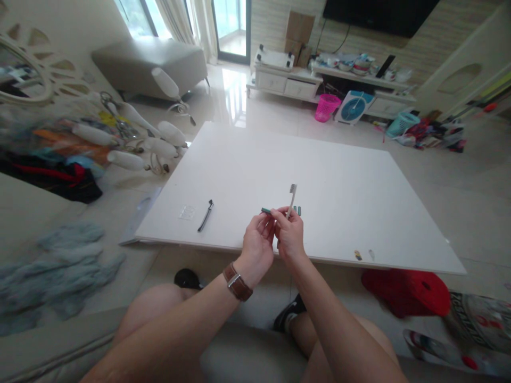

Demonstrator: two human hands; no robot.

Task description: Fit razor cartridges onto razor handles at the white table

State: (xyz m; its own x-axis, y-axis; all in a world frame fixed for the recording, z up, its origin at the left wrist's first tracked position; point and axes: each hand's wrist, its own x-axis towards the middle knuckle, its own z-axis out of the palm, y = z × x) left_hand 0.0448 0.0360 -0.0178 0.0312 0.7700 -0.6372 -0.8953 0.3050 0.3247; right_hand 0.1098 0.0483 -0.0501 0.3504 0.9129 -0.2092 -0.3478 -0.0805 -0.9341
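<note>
Both hands meet over the near edge of the white table. My left hand, with a brown watch on its wrist, has curled fingers around a small dark green stick, perhaps a battery. My right hand grips a pale toothbrush with its dark bristles up, and its thumb touches the green stick too. Just behind the right hand lie more small green pieces. Farther left rests a black razor-like tool, beside a clear plastic piece.
Near the table's front right lie a small yellow-and-dark item and a clear bit. A red stool stands below that edge. Left of the table is a lamp with white shades. A pink basket and fan sit beyond.
</note>
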